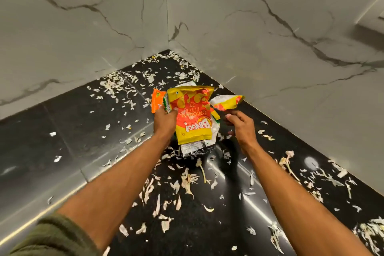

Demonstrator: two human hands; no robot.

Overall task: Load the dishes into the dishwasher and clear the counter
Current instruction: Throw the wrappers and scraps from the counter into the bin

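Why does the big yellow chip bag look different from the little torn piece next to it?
The big chip bag shows its whole printed front, held by the left hand. The torn piece is much smaller and crumpled, above the right hand. Both are yellow and red.

Your left hand (166, 119) grips the wrappers (192, 114) above the counter (62, 143), near its far corner where two walls (83, 27) meet. Your right hand (241, 125) holds a torn piece (227, 102) just right of them. Peelings (187, 178) lie scattered on the counter all around.
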